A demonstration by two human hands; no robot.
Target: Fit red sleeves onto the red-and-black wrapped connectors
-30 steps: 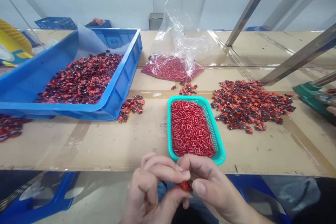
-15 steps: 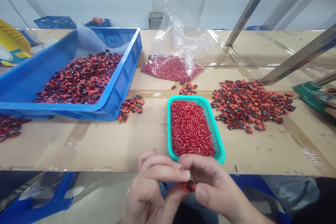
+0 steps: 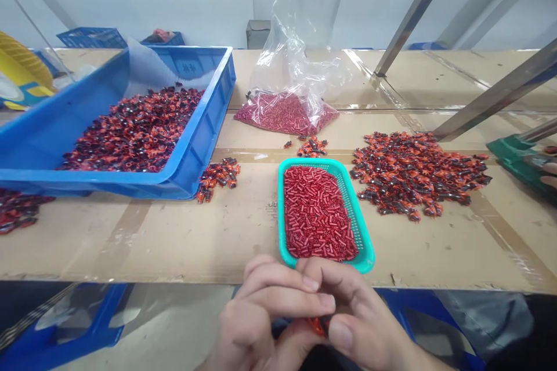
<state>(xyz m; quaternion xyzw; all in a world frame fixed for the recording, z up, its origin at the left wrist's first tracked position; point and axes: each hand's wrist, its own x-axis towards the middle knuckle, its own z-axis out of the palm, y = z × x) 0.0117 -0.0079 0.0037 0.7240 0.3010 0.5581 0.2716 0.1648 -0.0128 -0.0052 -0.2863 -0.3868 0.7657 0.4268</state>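
Far left, you've got a loose heap [image 3: 20, 211] of red-and-dark pieces at the table edge. Next, the blue tray [image 3: 209, 133] with a big load of pieces [image 3: 134, 130] in it, so plenty there. Just beside its near right corner, a small cluster [image 3: 217, 178] on the cardboard.

Your left hand [image 3: 261, 313] is in front of the table edge, thumb and fingers pinching one small orange-and-dark piece [image 3: 317, 326]. That one's in work, not set down; its fit is mostly hidden, so can't call it finished.

Behind, the clear bag [image 3: 289, 113] holds more red tubes; near it, another small cluster [image 3: 312, 146]. The green basket [image 3: 282, 208] is well stocked with red tubes [image 3: 317, 211], so supply looks nowhere near used up.

Your right hand [image 3: 365, 319] is curled in against the left, thumb at the piece; can't tell if it's gripping, fingertips overlap.

Right of the basket, a large spread pile [image 3: 420, 174] of orange-and-dark pieces. Can't tell which heaps are done and which are waiting. Far right, a co-worker's hand [image 3: 550, 174] at a green tool [image 3: 513, 153].
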